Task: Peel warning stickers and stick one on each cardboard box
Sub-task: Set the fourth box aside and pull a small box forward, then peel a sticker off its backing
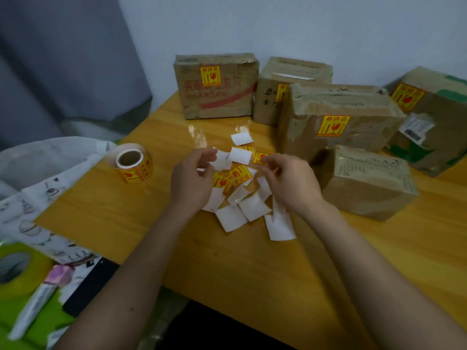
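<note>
Seemingly, the right hand (pixel 290 180) pinches a sticker (pixel 260 157), the left hand (pixel 193 178) its backing (pixel 222 160); the unlabelled box (pixel 366 183) sits just right, toward the bench's right edge.

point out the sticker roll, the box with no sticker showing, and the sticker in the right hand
sticker roll (pixel 133 163), head view, on its printed side
unstickered box (pixel 367 181), head view, on its top face
held sticker (pixel 259 157), head view, on its printed face

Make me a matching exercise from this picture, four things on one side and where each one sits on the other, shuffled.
Things:
1. sticker roll
2. unlabelled box
3. yellow tape
4. right hand

Places:
A. nearest box, beside the right hand
B. pinching a peeled sticker
C. standing on the table, left of the hands
D. far left, off the table

Pairs: 1-C, 2-A, 3-D, 4-B
</note>
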